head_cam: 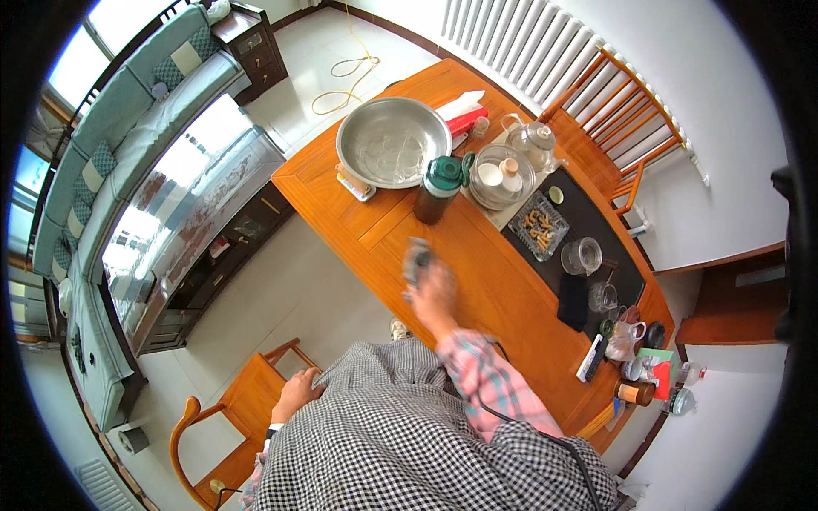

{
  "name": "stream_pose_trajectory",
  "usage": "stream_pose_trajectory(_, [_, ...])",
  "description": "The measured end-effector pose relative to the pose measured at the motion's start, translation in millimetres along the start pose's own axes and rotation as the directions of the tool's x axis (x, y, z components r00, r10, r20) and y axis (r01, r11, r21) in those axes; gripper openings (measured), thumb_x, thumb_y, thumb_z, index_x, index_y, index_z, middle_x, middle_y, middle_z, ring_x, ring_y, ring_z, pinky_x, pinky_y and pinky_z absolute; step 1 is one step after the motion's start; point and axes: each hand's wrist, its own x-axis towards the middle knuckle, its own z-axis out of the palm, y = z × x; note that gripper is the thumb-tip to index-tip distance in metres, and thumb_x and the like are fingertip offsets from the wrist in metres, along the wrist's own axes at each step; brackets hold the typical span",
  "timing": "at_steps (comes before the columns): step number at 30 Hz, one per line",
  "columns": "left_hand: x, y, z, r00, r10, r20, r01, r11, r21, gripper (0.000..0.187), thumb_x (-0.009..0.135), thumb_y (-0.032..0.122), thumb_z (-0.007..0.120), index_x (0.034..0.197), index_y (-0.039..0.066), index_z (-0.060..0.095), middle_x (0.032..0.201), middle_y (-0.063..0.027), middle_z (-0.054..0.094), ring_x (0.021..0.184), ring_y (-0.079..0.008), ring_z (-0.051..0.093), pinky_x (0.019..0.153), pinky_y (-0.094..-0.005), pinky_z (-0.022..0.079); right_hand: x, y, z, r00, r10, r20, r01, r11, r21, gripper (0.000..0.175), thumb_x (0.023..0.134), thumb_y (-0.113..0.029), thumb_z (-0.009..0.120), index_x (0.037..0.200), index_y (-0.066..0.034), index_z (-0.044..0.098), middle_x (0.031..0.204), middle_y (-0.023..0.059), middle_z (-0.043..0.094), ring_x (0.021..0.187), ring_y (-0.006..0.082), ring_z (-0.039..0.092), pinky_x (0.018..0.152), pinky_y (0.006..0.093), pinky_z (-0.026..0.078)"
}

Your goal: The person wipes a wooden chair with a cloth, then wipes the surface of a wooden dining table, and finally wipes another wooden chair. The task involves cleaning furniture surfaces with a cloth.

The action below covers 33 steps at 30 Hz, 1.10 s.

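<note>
My right hand (434,295), blurred, is closed on a dark and grey cloth (418,260) over the wooden table (492,300). Just beyond it stands a bottle with a green lid (438,190). Past the bottle a large metal basin (394,142) rests near the far left corner of the table, beside a small flat object (356,186). To the right are a glass dish with lidded cups (501,177) and a glass ashtray holding cigarette butts (539,227). At my left side, by the checked apron, my left hand (298,395) is down near a wooden chair; its fingers are partly hidden.
A glass teapot (532,142), a red tissue box (466,120), a glass pitcher (581,256), a folded black cloth (572,301) and a remote control (592,359) are on the table. Jars and bags crowd its right end. Wooden chairs (246,396) stand on two sides.
</note>
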Motion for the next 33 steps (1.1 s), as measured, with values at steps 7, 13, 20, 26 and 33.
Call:
stream_pose_trajectory(7, [27,-1,18,0.999,-0.04,0.013,0.042,0.994,-0.102,0.053,0.091,0.033,0.071,0.134,0.005,0.056,0.122,-0.0238,0.067,0.111,-0.0409,0.065,0.093,-0.0481,0.055,-66,139,-81,0.741,0.621,-0.254,-0.66,0.605,-0.446,0.048,0.099,-0.026,0.061,0.138,0.0004,0.051,0.127,0.0233,0.055,0.121,0.0389,0.053,0.103,0.057,0.042])
stream_pose_trajectory(13, [48,23,15,0.994,0.11,0.008,-0.11,0.993,-0.031,0.051,0.091,0.03,0.071,0.133,0.005,0.058,0.121,-0.0232,0.067,0.108,-0.041,0.066,0.092,-0.0476,0.055,65,95,-17,0.975,0.212,0.06,-0.201,0.967,-0.158,0.05,0.098,-0.032,0.059,0.139,-0.0033,0.054,0.153,0.0241,0.04,0.14,0.0437,0.038,0.115,0.059,0.031])
stream_pose_trajectory(20, [41,25,10,1.0,0.022,0.009,-0.022,0.997,-0.075,0.05,0.091,0.029,0.071,0.133,0.005,0.058,0.118,-0.0244,0.067,0.107,-0.0418,0.066,0.09,-0.049,0.054,88,113,-16,0.998,0.048,0.045,-0.044,0.995,-0.091,0.047,0.096,-0.025,0.061,0.137,-0.0037,0.056,0.148,0.0234,0.044,0.139,0.0432,0.038,0.115,0.0581,0.031])
stream_pose_trajectory(26, [35,-3,1,0.999,-0.045,0.024,0.048,0.983,-0.176,0.052,0.092,0.033,0.07,0.133,0.005,0.057,0.118,-0.0259,0.067,0.111,-0.042,0.064,0.093,-0.0492,0.053,-30,92,-54,0.918,0.357,-0.176,-0.395,0.87,-0.297,0.047,0.096,-0.025,0.059,0.138,-0.0043,0.055,0.142,0.0245,0.049,0.132,0.0458,0.043,0.11,0.0603,0.034])
stream_pose_trajectory(33, [64,-43,-56,0.997,0.079,-0.014,-0.08,0.99,-0.113,0.05,0.092,0.032,0.068,0.132,0.004,0.057,0.117,-0.0242,0.067,0.109,-0.042,0.064,0.093,-0.0488,0.053,49,-60,48,0.979,0.103,0.176,-0.087,0.992,-0.097,0.058,0.088,-0.029,0.068,0.14,-0.0059,0.055,0.154,0.0234,0.038,0.145,0.0423,0.032,0.115,0.0637,0.027])
